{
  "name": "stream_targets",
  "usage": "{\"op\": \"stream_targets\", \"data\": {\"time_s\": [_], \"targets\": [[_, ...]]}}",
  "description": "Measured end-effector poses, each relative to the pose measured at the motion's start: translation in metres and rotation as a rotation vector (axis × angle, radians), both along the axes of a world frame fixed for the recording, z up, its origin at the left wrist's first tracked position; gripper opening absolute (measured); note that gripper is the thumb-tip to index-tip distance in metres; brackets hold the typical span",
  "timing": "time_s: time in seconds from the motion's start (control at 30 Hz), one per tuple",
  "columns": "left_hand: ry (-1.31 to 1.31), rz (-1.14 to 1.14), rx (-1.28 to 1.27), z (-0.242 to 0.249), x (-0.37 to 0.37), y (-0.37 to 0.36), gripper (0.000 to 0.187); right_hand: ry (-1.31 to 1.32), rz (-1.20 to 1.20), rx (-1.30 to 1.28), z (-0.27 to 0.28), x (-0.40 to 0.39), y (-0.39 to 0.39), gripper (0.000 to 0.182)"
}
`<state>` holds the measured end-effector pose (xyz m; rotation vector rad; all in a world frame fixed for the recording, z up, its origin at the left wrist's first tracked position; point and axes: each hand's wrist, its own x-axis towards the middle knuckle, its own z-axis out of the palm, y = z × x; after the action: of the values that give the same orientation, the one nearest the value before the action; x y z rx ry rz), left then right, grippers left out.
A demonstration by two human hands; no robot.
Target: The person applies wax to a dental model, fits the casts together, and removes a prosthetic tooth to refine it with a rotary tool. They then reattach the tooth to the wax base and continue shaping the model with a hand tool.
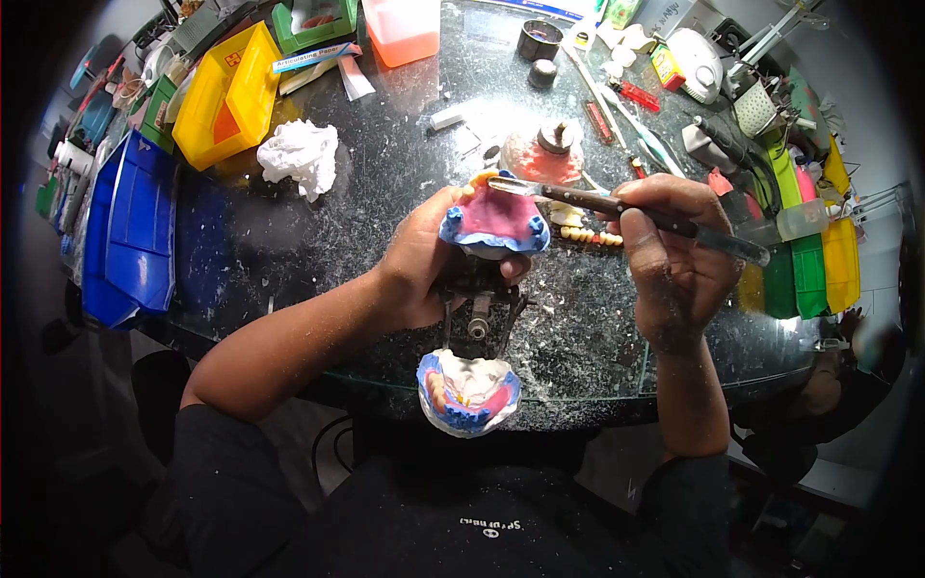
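My left hand [422, 255] is wrapped round an upper dental model [496, 223] with a pink wax plate, blue parts and some teeth. The model is joined to a metal articulator [477, 313], which hangs opened out. On its other end sits a lower dental model [469, 400], white with blue and pink wax and a few teeth, near the table's front edge. Fingers closed, my right hand [674, 255] grips a wax knife [612, 202] by its wooden handle. The metal tip lies at the upper model's far rim, by the teeth; whether it touches is hard to tell.
Crumpled white tissue [299, 157], a yellow bin [226, 91] and a blue bin [130, 231] are at left. Beyond the models are a pink piece with a metal knob [556, 137] and a strip of teeth [593, 236]. Another person [858, 385] is at far right.
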<state>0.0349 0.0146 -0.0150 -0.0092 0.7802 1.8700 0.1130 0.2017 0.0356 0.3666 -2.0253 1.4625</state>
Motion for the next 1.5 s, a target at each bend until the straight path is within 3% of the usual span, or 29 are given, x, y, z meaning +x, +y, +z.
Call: {"op": "stream_targets", "data": {"time_s": [0.5, 1.3, 1.5], "targets": [[0.019, -0.040, 0.094, -0.0008, -0.0021, -0.0030, 0.046, 0.315, -0.005, 0.368, 0.0003, -0.0091, 0.0006, 0.019], [0.030, 0.008, 0.040, -0.0039, -0.0009, -0.0006, 0.046, 0.340, -0.003, 0.395, 0.0009, -0.0092, 0.0004, 0.019], [-0.003, -0.021, 0.120, -0.0085, -0.0031, -0.0024, 0.044, 0.261, -0.002, 0.232, -0.0020, -0.0066, 0.0016, 0.018]]}}
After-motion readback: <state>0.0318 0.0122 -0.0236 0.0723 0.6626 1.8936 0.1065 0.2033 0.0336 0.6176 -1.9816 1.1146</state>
